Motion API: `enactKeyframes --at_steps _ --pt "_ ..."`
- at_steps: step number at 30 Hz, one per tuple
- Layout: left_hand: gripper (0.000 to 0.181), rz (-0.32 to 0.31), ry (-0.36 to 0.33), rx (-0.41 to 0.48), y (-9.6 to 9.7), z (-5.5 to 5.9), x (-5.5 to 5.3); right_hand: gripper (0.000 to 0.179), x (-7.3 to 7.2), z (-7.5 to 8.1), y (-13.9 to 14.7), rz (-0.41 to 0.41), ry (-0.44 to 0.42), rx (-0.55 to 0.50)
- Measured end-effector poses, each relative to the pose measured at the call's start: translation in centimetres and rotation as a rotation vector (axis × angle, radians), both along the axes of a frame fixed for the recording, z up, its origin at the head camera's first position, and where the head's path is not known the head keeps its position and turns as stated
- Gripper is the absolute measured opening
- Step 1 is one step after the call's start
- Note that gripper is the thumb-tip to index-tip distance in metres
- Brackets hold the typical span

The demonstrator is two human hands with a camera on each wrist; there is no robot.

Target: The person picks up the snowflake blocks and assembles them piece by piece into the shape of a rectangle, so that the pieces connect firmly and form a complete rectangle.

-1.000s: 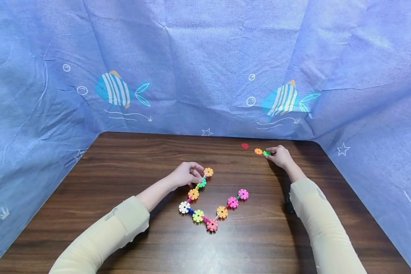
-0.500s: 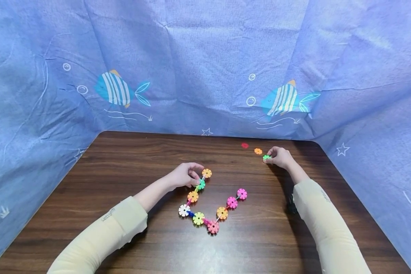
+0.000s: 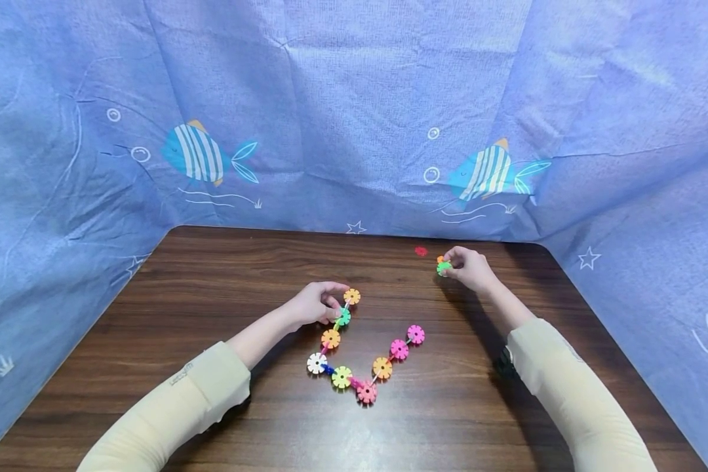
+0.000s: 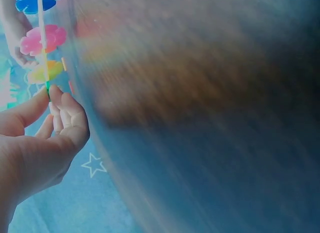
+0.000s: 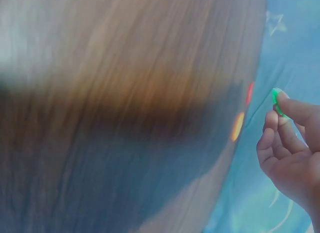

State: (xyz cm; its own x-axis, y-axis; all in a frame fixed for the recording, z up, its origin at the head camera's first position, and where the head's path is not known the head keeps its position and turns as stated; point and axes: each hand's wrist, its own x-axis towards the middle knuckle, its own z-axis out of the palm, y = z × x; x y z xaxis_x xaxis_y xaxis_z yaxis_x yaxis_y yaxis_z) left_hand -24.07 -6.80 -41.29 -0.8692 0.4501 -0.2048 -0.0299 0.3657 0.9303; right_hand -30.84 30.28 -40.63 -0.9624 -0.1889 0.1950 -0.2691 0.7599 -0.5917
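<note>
A chain of interlocking plastic snowflake discs [image 3: 330,339] in several colours forms a rough V on the table. My left hand [image 3: 311,303] pinches the green snowflake disc [image 3: 345,317] near the chain's far left end, just before the last orange disc [image 3: 352,296]. In the left wrist view, thumb and forefinger meet on its green edge. At the far right, my right hand [image 3: 473,269] pinches a loose green disc [image 3: 444,269] by its edge. The right wrist view shows that green disc [image 5: 276,97] between thumb and fingers, above the table.
A loose orange disc [image 3: 440,259], partly hidden behind the held green one, lies near the back edge. Left of it lies a red disc [image 3: 421,251]. The dark wooden table [image 3: 236,262] ends against a blue fish-print cloth [image 3: 354,118].
My right hand has drawn the green disc from beside the orange one, then moved left with it. The left hand and the chain's upper end have shifted slightly left.
</note>
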Motion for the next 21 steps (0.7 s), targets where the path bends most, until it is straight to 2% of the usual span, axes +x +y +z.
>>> enactKeyframes --at_steps 9,14,21 --pt "0.051 -0.003 0.005 0.006 0.2 0.1 -0.2 0.021 2.1 1.3 -3.5 0.046 0.028 -0.103" --pt "0.05 -0.003 0.001 0.002 0.4 0.2 -0.1 0.018 3.9 1.6 -6.0 0.073 0.018 -0.221" --pt "0.05 -0.002 0.007 0.003 0.5 0.4 -0.1 0.016 6.1 1.2 -9.3 0.177 -0.018 -0.383"
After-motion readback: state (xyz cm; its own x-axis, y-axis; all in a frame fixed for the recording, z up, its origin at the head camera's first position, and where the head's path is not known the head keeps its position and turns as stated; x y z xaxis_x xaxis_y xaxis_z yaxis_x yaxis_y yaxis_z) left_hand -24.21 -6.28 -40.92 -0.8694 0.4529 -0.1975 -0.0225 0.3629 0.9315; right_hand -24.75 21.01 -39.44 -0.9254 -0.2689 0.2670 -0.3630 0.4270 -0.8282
